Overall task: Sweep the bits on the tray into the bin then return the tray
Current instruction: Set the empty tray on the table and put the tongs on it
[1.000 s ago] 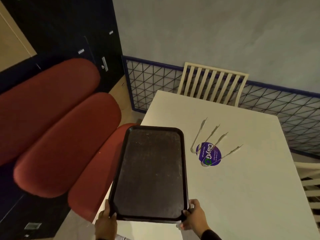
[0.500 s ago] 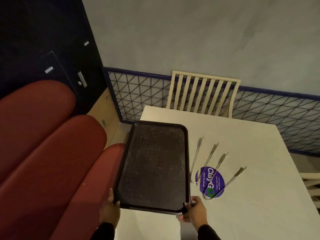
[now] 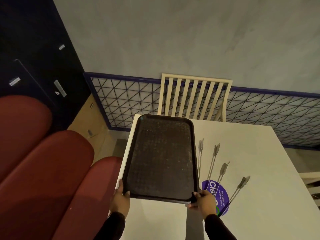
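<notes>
A dark brown textured tray hangs lengthwise over the left part of the white table, a few pale specks on its surface. My left hand grips its near left corner. My right hand grips the near right corner, with a small dark object pinched against the rim. Whether the tray touches the table I cannot tell. No bin is in view.
Two metal tongs lie on the table right of the tray, over a purple round sticker. A cream slatted chair stands behind the table, before a wire-mesh panel. Red padded seats fill the left.
The tray, held in both hands, has moved right and forward from over the red seats to over the table. The view has swung the same way.
</notes>
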Motion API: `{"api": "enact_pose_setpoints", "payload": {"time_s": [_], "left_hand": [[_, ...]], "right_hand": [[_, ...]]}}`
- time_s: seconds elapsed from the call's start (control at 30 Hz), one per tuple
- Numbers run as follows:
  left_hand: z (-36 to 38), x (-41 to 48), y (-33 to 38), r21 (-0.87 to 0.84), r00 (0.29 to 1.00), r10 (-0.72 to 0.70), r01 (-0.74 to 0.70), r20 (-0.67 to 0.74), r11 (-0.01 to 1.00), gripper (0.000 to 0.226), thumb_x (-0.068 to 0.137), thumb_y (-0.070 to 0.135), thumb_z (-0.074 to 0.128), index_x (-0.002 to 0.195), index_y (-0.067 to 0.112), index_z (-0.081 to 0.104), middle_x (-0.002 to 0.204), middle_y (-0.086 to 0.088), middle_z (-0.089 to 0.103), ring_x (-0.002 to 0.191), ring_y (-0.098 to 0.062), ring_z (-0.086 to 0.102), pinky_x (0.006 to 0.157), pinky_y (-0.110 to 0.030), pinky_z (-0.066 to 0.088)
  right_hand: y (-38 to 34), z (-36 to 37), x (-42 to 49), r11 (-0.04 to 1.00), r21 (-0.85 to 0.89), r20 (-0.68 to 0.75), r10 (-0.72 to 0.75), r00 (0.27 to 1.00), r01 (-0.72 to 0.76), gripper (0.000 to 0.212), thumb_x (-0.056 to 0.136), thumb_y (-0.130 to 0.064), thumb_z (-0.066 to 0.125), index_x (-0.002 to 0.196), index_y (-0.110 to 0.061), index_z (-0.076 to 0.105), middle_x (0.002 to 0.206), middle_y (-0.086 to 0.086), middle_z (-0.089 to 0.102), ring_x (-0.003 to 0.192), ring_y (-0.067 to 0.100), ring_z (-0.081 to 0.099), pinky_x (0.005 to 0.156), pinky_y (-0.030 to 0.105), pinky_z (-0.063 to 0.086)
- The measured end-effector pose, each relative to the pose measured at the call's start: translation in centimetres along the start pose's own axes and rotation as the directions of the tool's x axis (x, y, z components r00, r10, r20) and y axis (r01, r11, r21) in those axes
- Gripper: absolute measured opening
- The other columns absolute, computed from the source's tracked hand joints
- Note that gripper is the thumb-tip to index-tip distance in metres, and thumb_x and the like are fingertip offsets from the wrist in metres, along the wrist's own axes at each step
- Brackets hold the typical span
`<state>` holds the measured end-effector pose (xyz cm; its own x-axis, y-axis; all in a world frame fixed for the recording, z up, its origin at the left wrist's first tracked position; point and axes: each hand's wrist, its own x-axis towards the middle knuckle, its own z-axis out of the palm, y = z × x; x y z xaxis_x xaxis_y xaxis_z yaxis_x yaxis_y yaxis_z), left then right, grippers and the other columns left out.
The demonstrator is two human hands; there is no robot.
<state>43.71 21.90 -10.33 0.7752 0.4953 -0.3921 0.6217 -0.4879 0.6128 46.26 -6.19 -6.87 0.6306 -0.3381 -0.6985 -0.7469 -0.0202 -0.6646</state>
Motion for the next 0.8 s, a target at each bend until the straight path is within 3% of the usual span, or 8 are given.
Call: {"api": "enact_pose_setpoints", "payload": {"time_s": [0.13, 0.3, 0.4, 0.57, 0.67, 0.8], "left_hand": [[0.5, 0.1, 0.2, 0.003, 1.000, -0.011, 0.011, -0.010, 1.000, 0.061, 0.090, 0.013, 0.052, 0.146, 0.017, 0.028, 0.122, -0.019, 0.060, 0.110, -0.037, 0.056, 0.091, -0.041, 0.047], [0.2, -0.2, 0.4, -0.013, 1.000, 0.003, -0.003, -0.006, 1.000, 0.060, 0.091, 0.013, 0.051, 0.146, 0.017, 0.027, 0.116, -0.020, 0.060, 0.105, -0.036, 0.058, 0.087, -0.042, 0.048], [0.0, -0.2, 0.5, -0.018, 1.000, 0.002, -0.002, -0.002, 1.000, 0.061, 0.091, 0.011, 0.051, 0.146, 0.017, 0.027, 0.115, -0.021, 0.061, 0.105, -0.037, 0.058, 0.087, -0.043, 0.048], [-0.2, -0.5, 0.7, -0.020, 1.000, 0.017, -0.017, 0.006, 1.000, 0.060, 0.091, 0.009, 0.050, 0.146, 0.014, 0.027, 0.127, -0.023, 0.055, 0.113, -0.037, 0.055, 0.088, -0.035, 0.043], [-0.7, -0.9, 1.0, -0.055, 0.999, 0.025, -0.024, 0.026, 0.998, 0.061, 0.091, 0.010, 0.051, 0.147, 0.013, 0.024, 0.131, -0.024, 0.054, 0.118, -0.039, 0.053, 0.094, -0.040, 0.043], [-1.1, -1.7, 1.4, -0.117, 1.000, -0.009, 0.008, -0.008, 0.993, 0.058, 0.091, 0.004, 0.051, 0.144, 0.000, 0.028, 0.145, -0.021, 0.040, 0.134, -0.036, 0.039, 0.109, -0.030, 0.024]], "right_hand": [[-0.6, -0.2, 0.5, 1.000, 0.011, -0.012, -0.015, 1.000, 0.016, 0.011, 0.092, 0.000, 0.051, 0.089, -0.010, 0.051, 0.086, 0.015, 0.063, 0.056, 0.033, 0.069, 0.053, 0.041, 0.060], [-0.3, 0.2, 0.5, 0.999, -0.027, -0.024, -0.035, 0.999, 0.034, 0.011, 0.090, 0.000, 0.055, 0.098, -0.006, 0.053, 0.087, 0.019, 0.065, 0.077, 0.043, 0.069, 0.075, 0.054, 0.057], [0.0, 0.5, 0.2, 0.997, -0.057, -0.029, -0.046, 0.998, 0.044, 0.014, 0.088, 0.001, 0.056, 0.089, -0.013, 0.052, 0.094, 0.018, 0.066, 0.086, 0.044, 0.067, 0.081, 0.058, 0.055], [0.4, 0.3, -0.1, 0.994, -0.059, -0.044, -0.092, 0.995, 0.089, 0.010, 0.089, -0.009, 0.055, 0.083, -0.003, 0.058, 0.073, 0.023, 0.068, 0.062, 0.035, 0.068, 0.067, 0.050, 0.060], [0.2, 0.2, -0.5, 0.994, -0.067, -0.024, -0.089, 0.996, 0.087, 0.009, 0.093, -0.014, 0.054, 0.090, -0.006, 0.056, 0.074, 0.021, 0.067, 0.063, 0.035, 0.068, 0.067, 0.049, 0.060], [0.1, -1.1, -1.5, 0.969, -0.207, -0.013, -0.142, 0.990, 0.137, 0.027, 0.090, -0.031, 0.055, 0.077, -0.009, 0.061, 0.069, 0.018, 0.070, 0.060, 0.033, 0.068, 0.064, 0.046, 0.060]]}}
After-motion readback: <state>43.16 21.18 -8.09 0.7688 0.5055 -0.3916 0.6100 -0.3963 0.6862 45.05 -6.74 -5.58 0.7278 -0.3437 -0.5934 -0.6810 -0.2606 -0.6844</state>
